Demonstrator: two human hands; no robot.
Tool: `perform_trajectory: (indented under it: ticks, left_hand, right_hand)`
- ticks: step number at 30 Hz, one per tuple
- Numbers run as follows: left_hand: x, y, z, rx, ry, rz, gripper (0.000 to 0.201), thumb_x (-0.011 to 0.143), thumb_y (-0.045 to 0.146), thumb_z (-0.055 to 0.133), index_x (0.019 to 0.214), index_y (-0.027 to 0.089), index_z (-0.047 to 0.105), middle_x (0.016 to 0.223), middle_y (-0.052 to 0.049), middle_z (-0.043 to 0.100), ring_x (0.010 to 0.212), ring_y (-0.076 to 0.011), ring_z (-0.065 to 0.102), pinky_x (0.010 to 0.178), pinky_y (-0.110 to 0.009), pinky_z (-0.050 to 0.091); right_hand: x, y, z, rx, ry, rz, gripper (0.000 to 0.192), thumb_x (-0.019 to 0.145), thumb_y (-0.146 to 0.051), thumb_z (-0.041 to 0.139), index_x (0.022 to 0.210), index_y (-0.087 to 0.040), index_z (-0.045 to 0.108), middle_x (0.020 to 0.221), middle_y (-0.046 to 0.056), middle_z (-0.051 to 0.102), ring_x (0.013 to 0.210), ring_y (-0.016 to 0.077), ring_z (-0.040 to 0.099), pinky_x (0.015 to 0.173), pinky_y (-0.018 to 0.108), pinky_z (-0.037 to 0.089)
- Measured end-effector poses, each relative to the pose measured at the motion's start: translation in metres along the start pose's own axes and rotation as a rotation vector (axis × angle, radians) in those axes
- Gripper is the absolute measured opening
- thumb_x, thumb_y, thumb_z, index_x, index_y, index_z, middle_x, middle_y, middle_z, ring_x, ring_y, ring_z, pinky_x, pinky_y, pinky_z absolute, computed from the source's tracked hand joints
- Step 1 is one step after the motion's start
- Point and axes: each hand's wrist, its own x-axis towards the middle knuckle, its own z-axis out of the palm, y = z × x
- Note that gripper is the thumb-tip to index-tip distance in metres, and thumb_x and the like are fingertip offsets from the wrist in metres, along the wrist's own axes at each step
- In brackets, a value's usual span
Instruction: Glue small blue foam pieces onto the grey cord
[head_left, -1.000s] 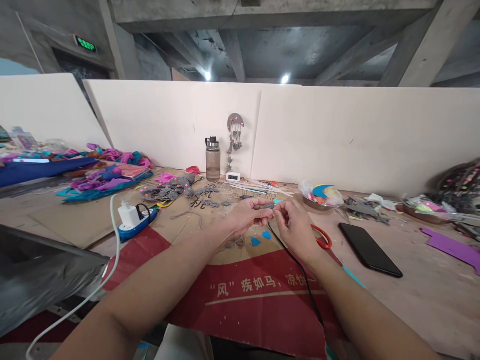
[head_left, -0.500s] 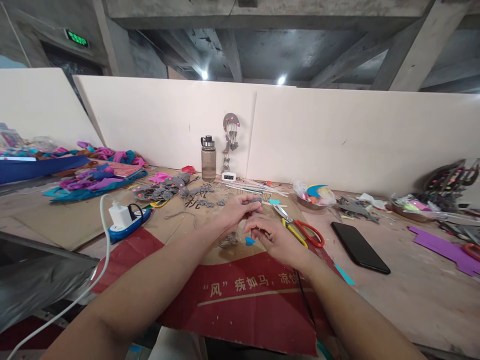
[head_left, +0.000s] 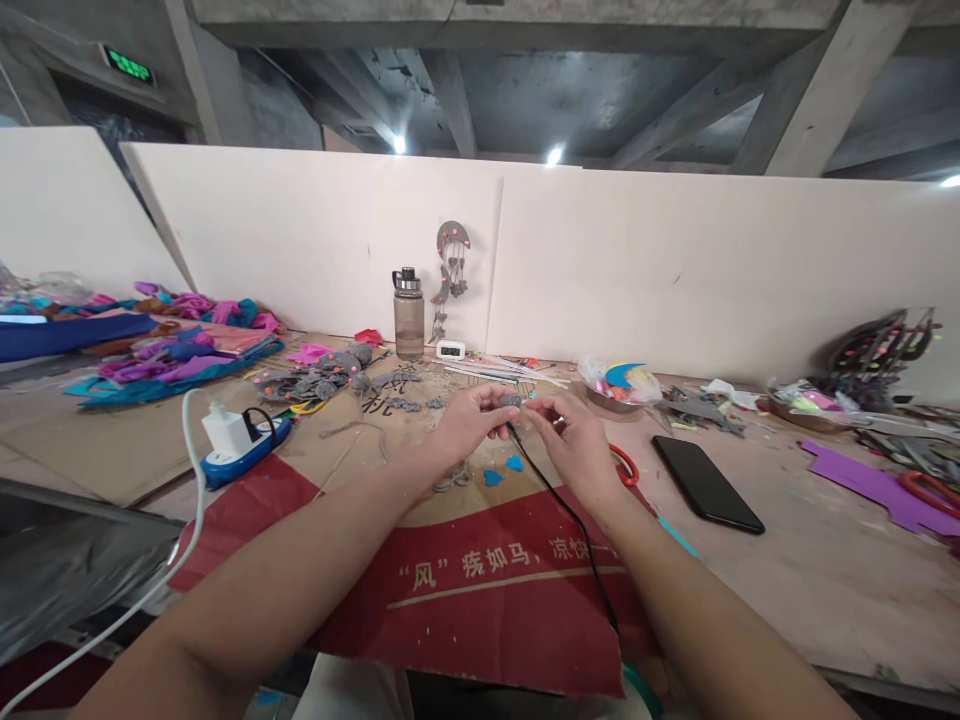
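Note:
My left hand (head_left: pixel 480 415) pinches a small grey felt piece (head_left: pixel 511 400) between thumb and fingers. Close by on the right, my right hand (head_left: pixel 574 440) has its thumb and forefinger pressed together at the edge of that piece; whatever is in them is too small to make out. A black cord (head_left: pixel 555 493) runs from just under the hands down toward my lap. On the cardboard below lie two blue heart-shaped pieces (head_left: pixel 492 478). Past my right wrist show the red handles of scissors (head_left: pixel 626 467), mostly hidden by the hand.
A black phone (head_left: pixel 707 483) lies at right beside purple felt (head_left: pixel 877 485). Behind the hands stand a water bottle (head_left: pixel 409 315) and a small white clock (head_left: pixel 450 350). Grey felt pieces (head_left: pixel 330 372) and a blue power strip (head_left: pixel 247 452) are at left, a bowl (head_left: pixel 619 398) at back right.
My right hand has moved up and to the right, its fingertips now at the grey piece. Two blue hearts and more of the black cord show, while the scissors are more covered.

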Motion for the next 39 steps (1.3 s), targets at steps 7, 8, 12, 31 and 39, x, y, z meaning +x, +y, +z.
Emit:
perform_trajectory:
  ticks: [7,8,12,31,39]
  left_hand:
    - [-0.004,0.001,0.002,0.164,-0.006,0.077,0.032,0.076,0.029,0.069,0.103,0.012,0.063,0.062,0.004,0.058,0.051,-0.0089,0.056,0.053,-0.022,0.041]
    - [-0.004,0.001,0.002,0.185,0.001,0.081,0.031,0.076,0.028,0.069,0.102,0.013,0.063,0.061,0.004,0.059,0.051,-0.0092,0.057,0.054,-0.023,0.041]
    - [-0.003,-0.002,0.003,0.192,0.014,0.088,0.028,0.075,0.024,0.069,0.1,0.013,0.064,0.063,0.003,0.061,0.05,-0.009,0.057,0.055,-0.023,0.042]
    - [0.004,-0.016,0.0,-0.385,-0.091,-0.131,0.045,0.067,0.035,0.082,0.102,0.013,0.064,0.077,-0.002,0.066,0.055,-0.007,0.057,0.055,-0.021,0.042]
    - [0.001,-0.015,0.001,-0.288,-0.127,-0.104,0.046,0.07,0.038,0.079,0.105,0.013,0.064,0.078,-0.002,0.066,0.055,-0.0064,0.056,0.055,-0.021,0.039]
  right_hand:
    - [0.0,0.0,0.001,-0.08,-0.062,-0.094,0.011,0.086,-0.021,0.054,0.081,-0.02,0.063,0.078,0.003,0.064,0.073,0.0164,0.056,0.066,0.027,0.042]
    - [-0.001,0.0,0.001,-0.095,-0.062,-0.099,0.011,0.086,-0.02,0.054,0.08,-0.02,0.062,0.076,0.002,0.063,0.072,0.0159,0.055,0.065,0.027,0.041]
    - [-0.002,0.002,0.007,-0.114,-0.068,-0.055,0.008,0.082,-0.019,0.052,0.076,-0.02,0.056,0.071,0.001,0.058,0.065,0.0143,0.051,0.06,0.026,0.039]
    - [-0.002,-0.002,0.0,0.131,-0.027,0.063,0.022,0.093,-0.031,0.043,0.1,-0.02,0.061,0.091,0.005,0.062,0.07,0.015,0.057,0.062,0.028,0.044]
    - [0.0,0.0,0.0,0.044,-0.134,-0.019,0.008,0.089,-0.027,0.056,0.088,-0.021,0.061,0.085,0.003,0.065,0.08,0.0172,0.058,0.073,0.03,0.044]
